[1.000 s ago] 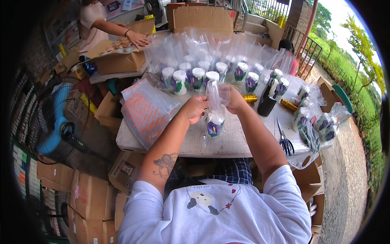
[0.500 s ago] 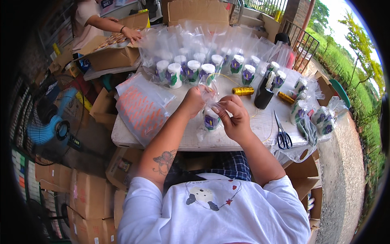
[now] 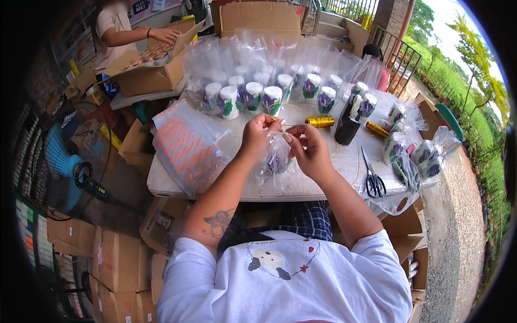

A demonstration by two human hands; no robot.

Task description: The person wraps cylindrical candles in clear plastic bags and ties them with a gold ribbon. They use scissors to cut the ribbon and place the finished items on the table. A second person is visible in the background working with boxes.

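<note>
A clear plastic bag (image 3: 275, 146) stands at the table's front edge between my hands, its top gathered into a neck. Inside is a white cylinder with a purple flower (image 3: 278, 163), partly hidden by crinkled plastic. My left hand (image 3: 256, 134) is closed in a pinch beside the neck, on thin gold cord (image 3: 273, 107) that loops up behind the fingers. From the other side my right hand (image 3: 310, 153) pinches at the same neck, where a bit of cord crosses between the fingertips. Exactly how the cord lies around the neck is hidden.
Several bagged flower cylinders (image 3: 253, 97) stand behind my hands. Gold spools (image 3: 320, 122), a black holder (image 3: 349, 128), scissors (image 3: 371, 175) and a cloth (image 3: 407, 173) lie rightward; flat plastic bags (image 3: 188, 148) lie left. Another person's hand (image 3: 166, 36) is at an open carton (image 3: 148, 78).
My fingers have come together at the bag's neck, and the bag's top no longer stands up in my left hand. The other person's hand has lifted back, and the fan has turned.
</note>
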